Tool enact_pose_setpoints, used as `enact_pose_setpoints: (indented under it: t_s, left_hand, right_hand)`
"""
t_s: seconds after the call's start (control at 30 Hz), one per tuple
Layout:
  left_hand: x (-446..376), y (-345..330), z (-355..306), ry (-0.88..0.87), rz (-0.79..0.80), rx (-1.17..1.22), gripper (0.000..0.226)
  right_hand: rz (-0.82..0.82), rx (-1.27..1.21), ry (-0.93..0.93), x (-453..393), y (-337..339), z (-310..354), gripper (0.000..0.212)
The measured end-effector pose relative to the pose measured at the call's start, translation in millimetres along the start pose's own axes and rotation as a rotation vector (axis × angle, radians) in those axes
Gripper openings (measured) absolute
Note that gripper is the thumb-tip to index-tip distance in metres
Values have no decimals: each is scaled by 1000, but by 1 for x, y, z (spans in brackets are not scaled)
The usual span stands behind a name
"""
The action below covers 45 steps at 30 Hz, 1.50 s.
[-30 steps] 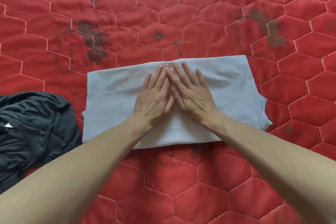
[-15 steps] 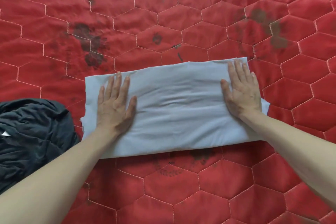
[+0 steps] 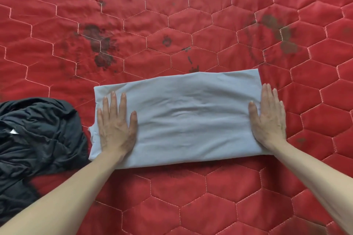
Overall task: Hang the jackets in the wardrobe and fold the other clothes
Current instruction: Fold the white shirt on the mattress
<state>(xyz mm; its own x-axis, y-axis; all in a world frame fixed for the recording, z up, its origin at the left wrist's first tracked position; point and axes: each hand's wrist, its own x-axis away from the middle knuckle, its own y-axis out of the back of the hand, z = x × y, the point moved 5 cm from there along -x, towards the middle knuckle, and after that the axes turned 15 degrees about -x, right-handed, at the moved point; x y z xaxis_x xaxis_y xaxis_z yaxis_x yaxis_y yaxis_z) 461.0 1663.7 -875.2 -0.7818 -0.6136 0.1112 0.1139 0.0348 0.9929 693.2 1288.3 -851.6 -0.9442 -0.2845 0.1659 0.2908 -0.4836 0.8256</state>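
1. The folded light blue cloth [image 3: 191, 118] lies flat on the red quilt [image 3: 210, 25], with bare quilt all around.
2. A dark cloth pile [image 3: 38, 139] sits just beside its left end.
3. The left hand [image 3: 115, 126] and right hand [image 3: 268, 120] lie flat with straight fingers, holding nothing.
4. They have slid from the middle out to the ends.
5. The cloth's long side runs left to right.
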Motion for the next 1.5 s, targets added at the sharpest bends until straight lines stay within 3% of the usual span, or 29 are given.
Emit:
enact_pose_setpoints:
  t_s: [0.1,0.23,0.37,0.47,0.57,0.67,0.77,0.83,0.9,0.97,1.1,1.2,1.27,1.37,1.5]
  left_hand:
    - [9,8,-23,-28,-3,25,70]
    - [39,16,-86,-325,-79,66,68]
    - [70,8,-142,-551,-52,35,67]
    - [76,3,-152,-535,-22,-16,69]
    - [77,5,-152,-531,35,-39,69]
    - [78,11,-148,-551,132,7,71]
    - [83,24,-133,-567,197,174,69]
    - [85,39,-119,-553,197,370,65]
    - [84,51,-97,-458,158,501,57]
    - [81,55,-68,-276,161,564,47]
    - [81,44,-1,235,386,975,33]
    - [81,38,34,492,499,1301,25]
    - [80,36,52,592,573,1482,18]
    - [78,27,70,711,649,1696,29]
    - [80,20,76,724,739,1806,44]
  right_hand:
    - [-63,-112,-95,27,10,-5,79]
    - [-220,-231,-231,61,21,-14,82]
    - [-194,-500,-398,56,27,-24,80]
    - [-182,-736,-534,47,33,-26,67]
    - [-70,-949,-715,44,30,-19,41]
    - [7,-1119,-883,51,28,-3,42]
    - [119,-1214,-912,62,30,23,26]
    - [59,-1078,-791,68,37,38,16]
    - [-30,-733,-512,69,51,62,10]
    - [-31,-494,-318,76,55,101,21]
    - [-52,-376,-147,94,41,191,37]
    - [-50,-328,-57,106,12,248,31]
    - [-52,-280,-10,114,-8,279,23]
    - [-53,-175,86,129,-40,318,6]
    - [44,-74,144,150,-85,345,30]
